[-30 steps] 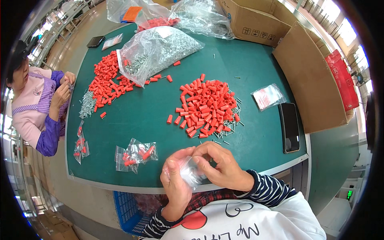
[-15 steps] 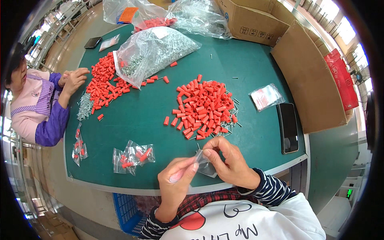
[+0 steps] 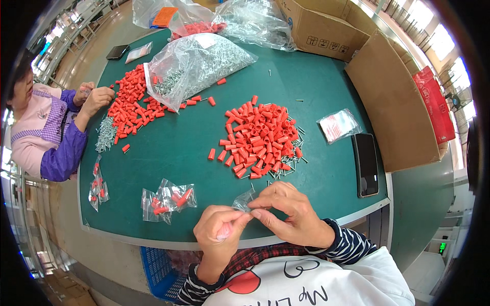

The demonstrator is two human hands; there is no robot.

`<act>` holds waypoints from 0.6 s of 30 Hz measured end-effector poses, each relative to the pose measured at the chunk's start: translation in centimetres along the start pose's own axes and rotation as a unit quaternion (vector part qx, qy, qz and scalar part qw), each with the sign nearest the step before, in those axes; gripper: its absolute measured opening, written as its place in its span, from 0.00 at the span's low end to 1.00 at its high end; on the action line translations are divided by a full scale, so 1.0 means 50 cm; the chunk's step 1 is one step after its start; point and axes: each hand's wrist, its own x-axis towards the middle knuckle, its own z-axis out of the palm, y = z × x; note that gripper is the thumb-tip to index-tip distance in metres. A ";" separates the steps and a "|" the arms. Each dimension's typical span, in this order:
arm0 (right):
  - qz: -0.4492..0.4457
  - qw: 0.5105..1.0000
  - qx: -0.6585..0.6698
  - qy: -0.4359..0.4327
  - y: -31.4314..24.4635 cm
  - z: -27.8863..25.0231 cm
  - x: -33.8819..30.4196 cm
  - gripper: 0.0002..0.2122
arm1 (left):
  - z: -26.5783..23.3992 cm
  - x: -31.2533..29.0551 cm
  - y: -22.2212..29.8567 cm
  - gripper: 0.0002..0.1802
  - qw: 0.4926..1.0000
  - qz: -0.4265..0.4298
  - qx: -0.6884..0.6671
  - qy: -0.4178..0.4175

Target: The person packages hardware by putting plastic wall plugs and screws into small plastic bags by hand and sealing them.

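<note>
A small clear plastic bag (image 3: 244, 200) is pinched between the fingertips of my left hand (image 3: 218, 232) and my right hand (image 3: 293, 217), just above the table's front edge. Its body sticks out on the far side of my fingers. Something pale pink (image 3: 224, 231) shows within my curled left fingers; its kind is not clear. Beyond my hands lies a pile of red tapered plastic caps (image 3: 260, 137), with loose screws (image 3: 301, 153) along its right side. Left of my hands are filled clear bags (image 3: 168, 201) with red caps inside.
Across the left side, a co-worker's hands (image 3: 97, 98) are by another heap of red caps (image 3: 132, 97) and screws (image 3: 106, 134). A large bag of screws (image 3: 204, 64) lies at the back. A phone (image 3: 366, 163), a packet (image 3: 338, 126) and cardboard boxes (image 3: 393, 102) line the right.
My hands have shifted slightly left, their fingertips closer together. The small bag, which hung to the right under my fingers, now points away from me. The co-worker's hands have moved apart.
</note>
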 end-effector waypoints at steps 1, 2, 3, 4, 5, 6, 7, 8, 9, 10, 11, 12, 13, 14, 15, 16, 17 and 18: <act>0.010 1.000 0.003 -0.003 -0.002 0.000 0.001 0.07 | 0.001 0.001 -0.001 0.13 0.999 0.024 0.030 0.004; 0.020 1.000 0.007 -0.005 -0.003 0.000 0.002 0.07 | 0.000 0.001 -0.002 0.13 0.999 0.023 0.029 0.005; 0.020 1.000 0.006 -0.006 -0.003 -0.001 0.003 0.07 | -0.002 0.001 -0.004 0.12 0.998 0.047 0.049 -0.006; 0.013 1.000 -0.014 -0.017 -0.003 -0.004 0.004 0.06 | -0.003 0.001 -0.004 0.12 0.995 0.073 0.070 -0.017; 0.006 0.999 -0.034 -0.029 -0.003 -0.006 0.005 0.06 | -0.003 0.001 -0.004 0.12 0.995 0.074 0.069 -0.017; 0.006 0.999 -0.035 -0.028 -0.003 -0.006 0.005 0.06 | -0.002 0.001 -0.003 0.12 0.992 0.095 0.078 -0.019; 0.004 0.999 -0.037 -0.034 -0.001 -0.005 0.006 0.05 | -0.002 0.002 -0.004 0.12 0.989 0.115 0.088 -0.020; 0.002 0.998 -0.039 -0.039 0.000 -0.005 0.008 0.05 | -0.002 0.004 -0.002 0.12 0.989 0.115 0.087 -0.020; 0.002 0.998 -0.040 -0.040 0.000 -0.006 0.011 0.05 | -0.003 0.006 0.005 0.10 0.995 0.072 0.057 -0.039; -0.017 0.998 -0.058 -0.035 0.000 -0.007 0.015 0.05 | -0.004 0.008 0.010 0.09 0.998 0.028 0.027 -0.058; -0.037 0.996 -0.076 -0.029 0.000 -0.008 0.017 0.05 | -0.007 0.010 0.014 0.09 0.998 0.028 0.026 -0.057; -0.037 0.996 -0.076 -0.030 0.001 -0.007 0.017 0.05 | -0.011 0.012 0.017 0.08 0.998 -0.008 -0.004 -0.068; -0.055 0.994 -0.086 -0.033 0.001 -0.006 0.017 0.05 | -0.014 0.013 0.019 0.06 0.995 -0.044 -0.034 -0.079; -0.073 0.992 -0.096 -0.035 0.002 -0.005 0.016 0.06 | -0.017 0.013 0.018 0.06 0.995 -0.044 -0.034 -0.079; -0.073 0.992 -0.096 -0.035 0.002 -0.003 0.013 0.06 | -0.020 0.013 0.015 0.05 0.995 -0.045 -0.020 -0.088; -0.081 0.989 -0.117 -0.039 0.002 -0.001 0.009 0.07 | -0.021 0.013 0.012 0.04 0.994 -0.045 -0.007 -0.098; -0.089 0.986 -0.137 -0.043 0.003 0.001 0.006 0.09 | -0.019 0.012 0.012 0.04 0.994 -0.045 -0.007 -0.097; -0.089 0.986 -0.137 -0.043 0.003 0.004 0.004 0.09 | -0.015 0.010 0.014 0.04 0.996 -0.030 0.010 -0.082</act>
